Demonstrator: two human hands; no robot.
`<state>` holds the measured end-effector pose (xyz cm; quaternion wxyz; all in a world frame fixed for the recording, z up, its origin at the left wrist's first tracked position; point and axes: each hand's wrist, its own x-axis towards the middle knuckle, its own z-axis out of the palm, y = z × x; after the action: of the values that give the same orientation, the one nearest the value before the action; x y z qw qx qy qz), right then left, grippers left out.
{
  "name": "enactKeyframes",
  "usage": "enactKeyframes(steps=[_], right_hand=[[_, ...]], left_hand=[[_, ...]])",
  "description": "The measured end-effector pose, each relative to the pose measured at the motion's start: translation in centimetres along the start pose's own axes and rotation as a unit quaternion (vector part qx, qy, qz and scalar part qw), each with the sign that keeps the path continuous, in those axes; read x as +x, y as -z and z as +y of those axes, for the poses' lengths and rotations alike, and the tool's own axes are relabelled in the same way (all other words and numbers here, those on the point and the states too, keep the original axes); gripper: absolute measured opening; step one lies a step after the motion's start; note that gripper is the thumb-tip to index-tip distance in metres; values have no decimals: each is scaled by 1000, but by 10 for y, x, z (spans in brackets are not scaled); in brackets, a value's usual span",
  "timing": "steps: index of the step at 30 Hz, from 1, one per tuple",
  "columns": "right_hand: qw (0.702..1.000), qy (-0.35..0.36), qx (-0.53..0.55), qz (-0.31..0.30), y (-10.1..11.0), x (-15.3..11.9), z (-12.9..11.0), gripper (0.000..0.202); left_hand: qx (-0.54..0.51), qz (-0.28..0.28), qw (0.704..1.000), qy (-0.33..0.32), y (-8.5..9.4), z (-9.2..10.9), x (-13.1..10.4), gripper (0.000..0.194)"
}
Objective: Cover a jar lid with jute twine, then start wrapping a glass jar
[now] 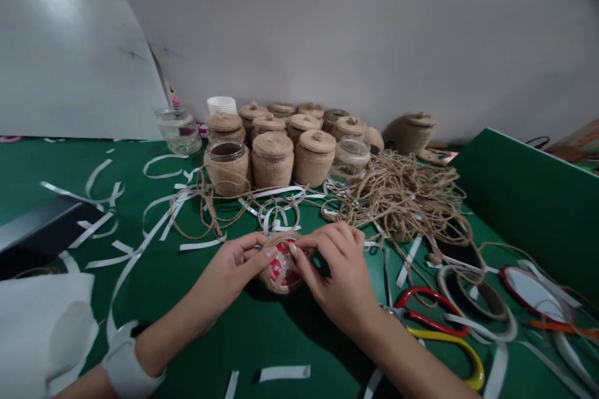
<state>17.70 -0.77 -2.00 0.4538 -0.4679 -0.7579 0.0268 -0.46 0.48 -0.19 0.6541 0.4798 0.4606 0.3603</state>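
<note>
Between my hands is a round jar lid [282,269] with a red and white printed face and brown twine wound around its rim. My left hand [243,262] grips its left edge, thumb on the face and fingers around the side. My right hand [334,262] pinches at the lid's upper right edge with thumb and forefinger; whether a twine end is in that pinch I cannot tell. Just beyond the lid lie loose loops of twine and white tape strips [276,215]. A twine-wrapped jar without a lid [228,169] stands farther back.
Several twine-wrapped lidded jars [314,159] stand at the back, with bare glass jars [178,132] and white cups [221,105]. A twine heap [407,190] spreads right. Scissors with red and yellow handles [435,318] and a tape roll [477,296] lie near my right forearm.
</note>
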Motion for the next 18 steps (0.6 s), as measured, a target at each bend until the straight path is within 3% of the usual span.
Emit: enactKeyframes(steps=[8, 18], right_hand=[[1000, 0, -3, 3, -2, 0, -1, 7], [998, -19, -35, 40, 0, 1, 4, 4]], left_hand=[[41, 3, 999, 4, -1, 3, 0, 29], [-61, 54, 997, 11, -1, 4, 1, 24]])
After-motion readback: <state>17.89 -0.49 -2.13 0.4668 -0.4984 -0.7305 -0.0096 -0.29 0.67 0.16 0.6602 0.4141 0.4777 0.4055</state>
